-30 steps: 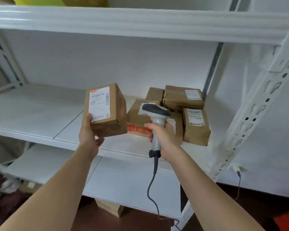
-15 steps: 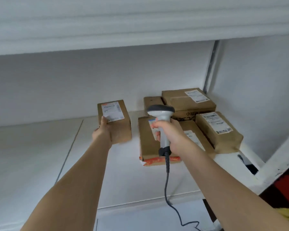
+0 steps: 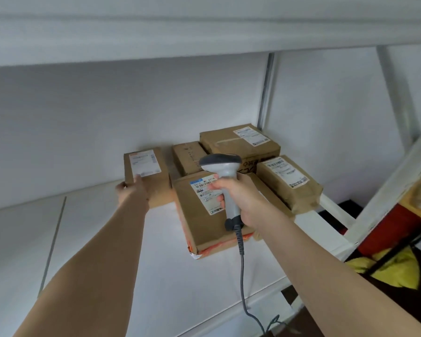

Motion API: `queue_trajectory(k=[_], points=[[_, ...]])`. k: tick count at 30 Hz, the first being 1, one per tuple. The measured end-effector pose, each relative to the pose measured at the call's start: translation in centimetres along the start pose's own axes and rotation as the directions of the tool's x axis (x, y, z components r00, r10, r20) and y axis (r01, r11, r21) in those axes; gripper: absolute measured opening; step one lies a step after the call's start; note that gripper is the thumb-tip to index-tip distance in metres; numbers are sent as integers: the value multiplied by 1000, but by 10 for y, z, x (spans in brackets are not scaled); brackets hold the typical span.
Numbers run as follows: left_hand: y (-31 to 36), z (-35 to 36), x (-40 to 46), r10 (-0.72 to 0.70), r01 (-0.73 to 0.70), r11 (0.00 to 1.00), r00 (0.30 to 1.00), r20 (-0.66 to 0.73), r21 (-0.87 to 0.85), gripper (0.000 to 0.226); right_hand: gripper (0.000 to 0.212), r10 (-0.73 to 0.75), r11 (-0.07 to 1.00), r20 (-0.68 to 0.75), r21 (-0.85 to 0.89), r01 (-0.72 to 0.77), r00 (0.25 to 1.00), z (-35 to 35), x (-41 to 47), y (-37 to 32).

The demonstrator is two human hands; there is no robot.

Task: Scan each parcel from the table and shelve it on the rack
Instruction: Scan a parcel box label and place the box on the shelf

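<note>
Left hand (image 3: 131, 190) grips parcel (image 3: 146, 173) on shelf (image 3: 107, 239), just left of the stack (image 3: 229, 190). Right hand (image 3: 241, 200) wrapped around scanner (image 3: 225, 181) handle.

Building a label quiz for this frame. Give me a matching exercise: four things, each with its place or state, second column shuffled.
Things:
1. scanner
2. parcel with red-topped label
3. parcel with orange tape
4. yellow bag

Places or states:
A. lowest, outside the rack at right
B. gripped by the right hand
C. touched by the left hand
D. flat on the shelf, frontmost

Pairs: 1-B, 2-C, 3-D, 4-A
</note>
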State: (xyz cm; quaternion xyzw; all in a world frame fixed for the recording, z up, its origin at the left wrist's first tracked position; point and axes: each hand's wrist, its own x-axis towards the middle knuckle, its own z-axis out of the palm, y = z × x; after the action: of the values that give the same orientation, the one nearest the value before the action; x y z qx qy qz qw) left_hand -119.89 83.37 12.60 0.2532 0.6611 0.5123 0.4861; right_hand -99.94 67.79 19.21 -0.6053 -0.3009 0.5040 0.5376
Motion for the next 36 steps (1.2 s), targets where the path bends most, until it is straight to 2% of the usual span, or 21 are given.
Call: queue_trajectory(k=[5,11,15,19,24,30,34,36], points=[[2,9,17,44,-46,999,994,100,24,32,34,1,1000,-10,-6,-1,1000,0,4,-2],[1,13,26,30,-30,999,1000,6,-14,27,33,17,1000,-4,-18,-17,1000,2,7,0],[2,20,16,-27,24,1000,991,133,19,13,32,7,1000,12,-22,-7,1000,1,6,-2],[5,10,13,-114,100,992,972,205,76,27,34,6,1000,5,-4,-6,1000,-1,5,-2],[5,13,6,-36,24,998,981,189,63,58,35,12,1000,-7,-24,-12,1000,-5,0,1],[4,32,1,-26,25,1000,975,222,9,47,33,24,999,-22,-27,-25,999,-12,-6,1],[9,33,3,-24,-15,993,948,317,120,38,33,66,997,15,-32,-66,998,-16,-10,5],[10,32,-2,-63,2,984,941,333,180,41,32,87,995,57,-48,-84,995,-18,-12,8]])
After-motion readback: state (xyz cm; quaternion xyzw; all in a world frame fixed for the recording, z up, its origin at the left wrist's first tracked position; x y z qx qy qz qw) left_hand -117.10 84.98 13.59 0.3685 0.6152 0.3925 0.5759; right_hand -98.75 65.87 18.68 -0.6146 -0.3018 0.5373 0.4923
